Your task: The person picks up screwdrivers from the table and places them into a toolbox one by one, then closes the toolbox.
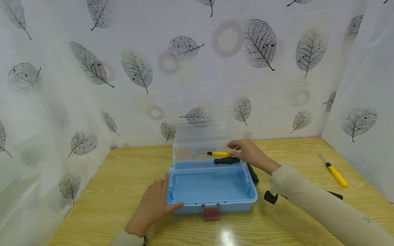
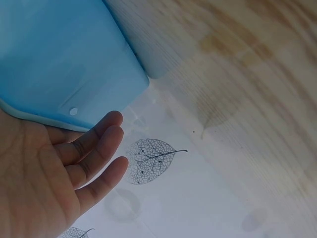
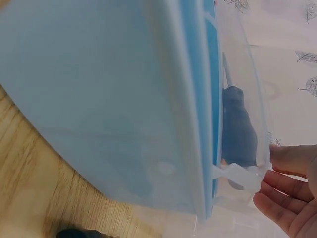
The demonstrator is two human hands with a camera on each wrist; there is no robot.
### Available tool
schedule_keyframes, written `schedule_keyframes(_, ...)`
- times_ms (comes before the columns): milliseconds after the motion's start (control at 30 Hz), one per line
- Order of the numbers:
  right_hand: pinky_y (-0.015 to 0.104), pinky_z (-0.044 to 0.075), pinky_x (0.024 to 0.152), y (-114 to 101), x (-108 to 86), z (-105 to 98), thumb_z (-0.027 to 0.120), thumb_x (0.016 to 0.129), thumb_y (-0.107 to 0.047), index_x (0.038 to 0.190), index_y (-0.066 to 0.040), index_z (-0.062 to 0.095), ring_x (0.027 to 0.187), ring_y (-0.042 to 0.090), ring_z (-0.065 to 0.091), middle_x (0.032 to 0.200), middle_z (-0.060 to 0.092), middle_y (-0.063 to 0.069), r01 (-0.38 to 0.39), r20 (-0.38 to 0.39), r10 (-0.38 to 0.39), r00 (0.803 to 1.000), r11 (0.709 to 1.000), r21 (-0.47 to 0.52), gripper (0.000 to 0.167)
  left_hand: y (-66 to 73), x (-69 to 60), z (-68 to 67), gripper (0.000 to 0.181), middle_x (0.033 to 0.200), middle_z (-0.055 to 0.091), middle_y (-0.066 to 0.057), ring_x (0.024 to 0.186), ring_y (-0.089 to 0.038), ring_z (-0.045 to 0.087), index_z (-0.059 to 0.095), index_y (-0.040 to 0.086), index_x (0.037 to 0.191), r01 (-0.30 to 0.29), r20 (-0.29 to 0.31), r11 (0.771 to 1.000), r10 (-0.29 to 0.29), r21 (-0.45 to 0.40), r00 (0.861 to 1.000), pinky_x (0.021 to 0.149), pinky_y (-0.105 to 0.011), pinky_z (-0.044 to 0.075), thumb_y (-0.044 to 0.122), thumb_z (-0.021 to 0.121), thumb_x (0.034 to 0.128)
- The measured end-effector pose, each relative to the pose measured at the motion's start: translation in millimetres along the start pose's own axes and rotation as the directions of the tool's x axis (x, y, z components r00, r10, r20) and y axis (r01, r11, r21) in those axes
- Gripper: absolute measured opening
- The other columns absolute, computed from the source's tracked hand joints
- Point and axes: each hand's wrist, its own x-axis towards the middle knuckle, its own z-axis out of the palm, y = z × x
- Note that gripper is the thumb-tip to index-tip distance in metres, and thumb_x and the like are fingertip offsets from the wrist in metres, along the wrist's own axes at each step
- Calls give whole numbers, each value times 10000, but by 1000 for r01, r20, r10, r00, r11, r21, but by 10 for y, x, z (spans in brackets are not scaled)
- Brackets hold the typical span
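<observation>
A light blue toolbox [image 1: 212, 206] with a raised clear lid [image 1: 203, 135] and a reddish latch [image 1: 211, 212] stands on the table. My left hand [image 1: 155, 203] holds its front left corner, thumb over the rim and fingers along the outer side wall. In the left wrist view those fingers are slightly bent. Above the back of the box, a clear tray [image 3: 242, 176] bears a yellow-handled screwdriver [image 1: 222, 154] and a black-handled screwdriver [image 1: 227, 160]. My right hand [image 1: 250, 153] grips the tray's right end between thumb and fingers, close to the yellow handle.
Right of the box lie a black handle [image 1: 253, 173], a black piece with some yellow [image 1: 271, 197], partly behind my sleeve, and a black bar-like end [image 1: 334, 195]. Another yellow screwdriver [image 1: 337, 174] lies farther right. Leaf-patterned curtains [image 1: 197, 85] enclose the wooden table [image 1: 123, 177].
</observation>
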Motion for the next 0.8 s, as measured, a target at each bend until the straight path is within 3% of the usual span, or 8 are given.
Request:
schedule_keyframes(300, 443, 526, 848, 19, -135, -99, 669, 864, -129, 1095, 7, 669, 971, 299, 642, 1073, 686, 167, -16, -32, 16, 999, 1000, 10, 267, -7, -1, 9, 1115, 1194, 580, -215, 1087, -338, 565, 303, -58, 1433, -4, -6, 1000, 4, 0, 1000, 910, -476, 470, 755, 560, 714)
schedule_keyframes(800, 446, 529, 829, 134, -367, -357, 707, 823, -96, 1092, -2, 661, 953, 304, 643, 1046, 679, 165, -13, -150, 11, 989, 1000, -14, 288, -1, -12, 1, 1115, 1171, 591, -208, 1073, -332, 571, 299, -59, 1435, -17, -5, 1000, 17, 1, 1000, 892, -468, 477, 759, 550, 719)
